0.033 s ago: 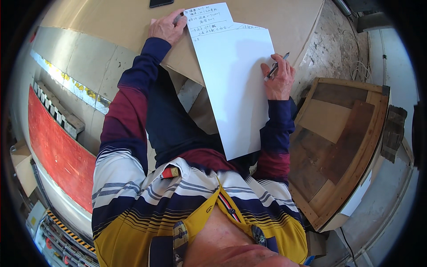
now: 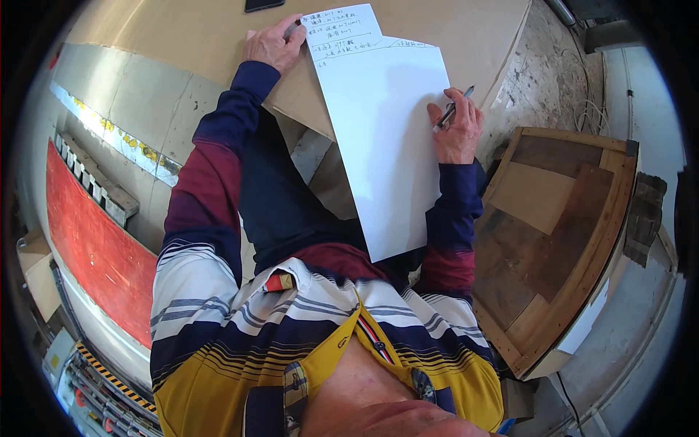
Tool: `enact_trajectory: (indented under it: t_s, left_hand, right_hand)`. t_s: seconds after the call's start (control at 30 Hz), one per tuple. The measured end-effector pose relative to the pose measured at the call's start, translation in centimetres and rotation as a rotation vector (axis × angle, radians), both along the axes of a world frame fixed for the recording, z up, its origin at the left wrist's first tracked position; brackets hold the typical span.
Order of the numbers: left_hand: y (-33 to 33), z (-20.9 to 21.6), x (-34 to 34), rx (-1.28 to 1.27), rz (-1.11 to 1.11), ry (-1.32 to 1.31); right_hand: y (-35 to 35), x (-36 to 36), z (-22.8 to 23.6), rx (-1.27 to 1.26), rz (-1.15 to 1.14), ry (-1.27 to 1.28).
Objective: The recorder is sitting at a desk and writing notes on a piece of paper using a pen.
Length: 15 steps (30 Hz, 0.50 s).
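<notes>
A large white sheet of paper [image 2: 393, 146] lies partly on the brown tabletop [image 2: 204, 36] and hangs over its near edge toward my lap. Handwriting fills its upper part, and its top edge is stepped. At the upper left of the sheet rests my left hand [image 2: 274, 48], fingers curled, with a small dark thing between thumb and forefinger that I cannot make out. My right hand [image 2: 460, 131] lies at the sheet's right edge, closed around a slim pen [image 2: 447, 116] that slants up to the right.
A dark phone [image 2: 263, 4] lies at the table's far edge. To my right stands a wooden frame or crate [image 2: 553, 211] with brown panels. On the left are a red board [image 2: 95, 240] and a metal rack piece [image 2: 98, 182]. Loose wires [image 2: 591, 115] lie beyond the crate.
</notes>
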<state>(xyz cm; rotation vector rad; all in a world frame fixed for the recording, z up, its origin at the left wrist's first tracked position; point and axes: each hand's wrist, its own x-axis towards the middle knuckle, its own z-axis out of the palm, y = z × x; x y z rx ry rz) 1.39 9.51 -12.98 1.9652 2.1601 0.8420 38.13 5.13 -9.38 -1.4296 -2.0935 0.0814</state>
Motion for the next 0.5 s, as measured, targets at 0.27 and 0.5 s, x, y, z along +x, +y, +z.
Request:
enact_trajectory:
  t_s: [0.27,0.5]
  left_hand:
    - [0.0,-0.2,0.1,0.045,-0.003,0.027]
    - [-0.1,-0.3,0.3,0.118,0.008,-0.029]
  right_hand:
    - [0.0,0.1,0.0,0.022,0.012,0.029]
    - [0.3,0.6,0.7,-0.159,-0.092,0.211]
